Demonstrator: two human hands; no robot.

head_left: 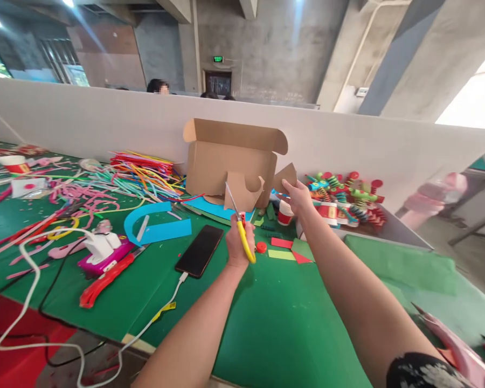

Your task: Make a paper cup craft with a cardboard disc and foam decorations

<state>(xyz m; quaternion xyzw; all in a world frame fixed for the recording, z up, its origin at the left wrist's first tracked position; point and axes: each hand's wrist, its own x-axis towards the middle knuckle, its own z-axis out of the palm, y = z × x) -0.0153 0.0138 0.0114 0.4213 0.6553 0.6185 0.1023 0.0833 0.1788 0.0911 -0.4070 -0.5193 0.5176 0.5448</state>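
Observation:
My left hand [237, 249] is closed round a pair of scissors [247, 243] with yellow handles, their blades pointing up and away. Just beyond the blades is a cut piece of cardboard [244, 193] with a curved notch; whether my left hand touches it, I cannot tell. Pinched in my right hand [298, 196] is a small angular cardboard piece [286, 177], raised above the table. An open cardboard box [230, 159] stands behind both hands against the white partition. Blue paper strips [210, 207] lie at its foot.
A phone [200, 250] on a white cable lies left of my left arm. Further left are a purple power strip [107, 258], a red-handled tool [107, 280] and heaped pipe cleaners [141, 172]. Spring-bodied crafts [347, 191] and paper cups [285, 214] stand at the right.

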